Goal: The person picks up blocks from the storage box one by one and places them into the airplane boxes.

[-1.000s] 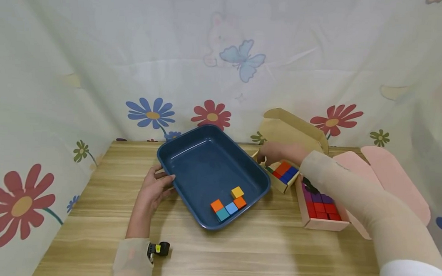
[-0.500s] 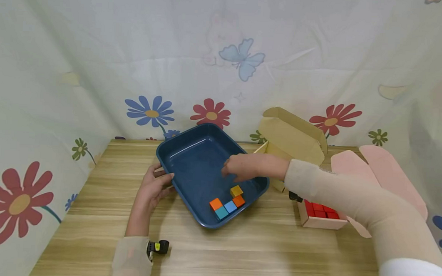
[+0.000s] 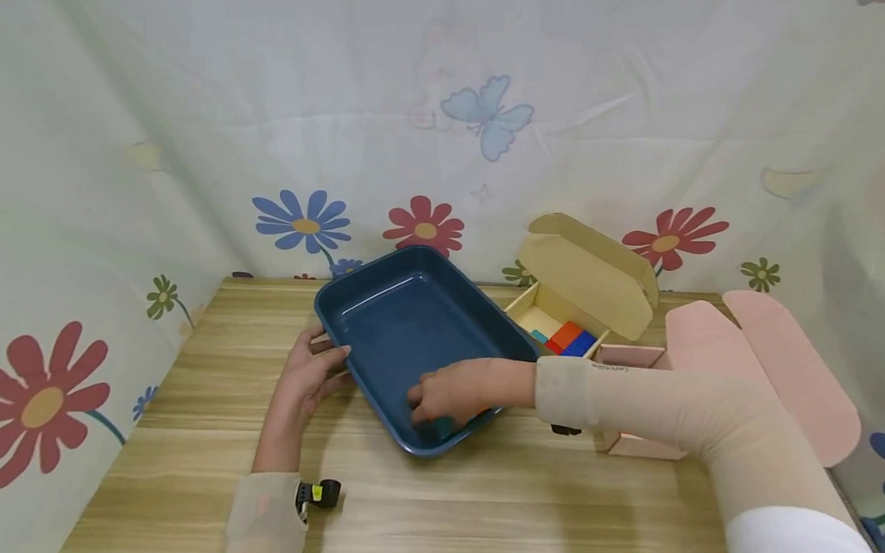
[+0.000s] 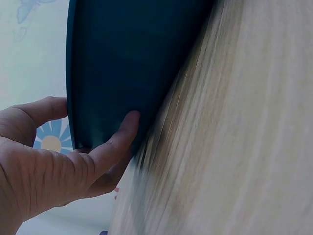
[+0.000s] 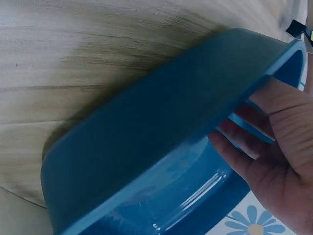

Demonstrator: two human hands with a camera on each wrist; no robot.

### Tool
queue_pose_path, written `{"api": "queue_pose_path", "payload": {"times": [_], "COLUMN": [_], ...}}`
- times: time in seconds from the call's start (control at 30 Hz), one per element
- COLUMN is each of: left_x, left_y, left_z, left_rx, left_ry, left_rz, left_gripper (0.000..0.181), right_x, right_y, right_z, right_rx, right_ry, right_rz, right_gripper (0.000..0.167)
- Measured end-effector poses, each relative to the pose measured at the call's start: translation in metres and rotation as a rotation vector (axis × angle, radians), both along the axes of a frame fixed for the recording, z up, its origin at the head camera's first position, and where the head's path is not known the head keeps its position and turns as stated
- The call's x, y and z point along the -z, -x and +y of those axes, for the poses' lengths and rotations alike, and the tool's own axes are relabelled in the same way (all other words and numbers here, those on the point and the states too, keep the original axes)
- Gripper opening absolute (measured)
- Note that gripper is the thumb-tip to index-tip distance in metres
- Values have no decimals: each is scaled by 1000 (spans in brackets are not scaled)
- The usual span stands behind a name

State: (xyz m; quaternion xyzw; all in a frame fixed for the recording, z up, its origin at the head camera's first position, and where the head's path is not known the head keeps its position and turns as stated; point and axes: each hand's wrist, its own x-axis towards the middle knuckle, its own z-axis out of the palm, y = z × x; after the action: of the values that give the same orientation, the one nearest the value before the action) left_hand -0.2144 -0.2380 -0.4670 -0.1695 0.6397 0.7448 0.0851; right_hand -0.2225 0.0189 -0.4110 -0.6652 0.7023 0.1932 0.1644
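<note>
A dark blue rectangular tray sits at the middle of the table. On its left side my left hand grips the edge, the thumb at the rim and the fingers against the outer wall. My right hand reaches down inside the tray at its near corner, over the small cubes there. A teal cube shows just below it; the hand hides the others. In the right wrist view the tray wall covers the fingertips of the right hand, so whether they hold a cube cannot be told.
Behind the right arm stands an open yellow cardboard box with red, orange, blue and teal cubes. A pink box with raised flaps is to its right, partly covered by the forearm. A flowered curtain borders the wooden table.
My right hand has moved from the yellow box leftward across the tray and down to the cubes at its near corner. My left hand has stayed at the tray's left edge.
</note>
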Motion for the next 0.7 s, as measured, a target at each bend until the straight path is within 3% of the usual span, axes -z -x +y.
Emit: {"api": "queue_pose_path", "payload": {"times": [0.13,0.23,0.53,0.7], "left_x": [0,-1,1,1], "left_y": [1,1,2,2], "left_z": [0,0,0,0], "left_rx": [4,3,-4,2], "left_ry": [-3,-3,3,8], "left_rz": [4,2,-5,-2], "left_gripper": [77,77,77,77], "right_x": [3,3,0,-2], "right_y": [1,3,9,11], "right_z": [-1,-1,-8,-9], "right_rx": [4,22,203,227], "right_ry": [23,38,-64,-67], "right_rz": [83,87,-30,-29], "right_gripper": [43,44,43,35]}}
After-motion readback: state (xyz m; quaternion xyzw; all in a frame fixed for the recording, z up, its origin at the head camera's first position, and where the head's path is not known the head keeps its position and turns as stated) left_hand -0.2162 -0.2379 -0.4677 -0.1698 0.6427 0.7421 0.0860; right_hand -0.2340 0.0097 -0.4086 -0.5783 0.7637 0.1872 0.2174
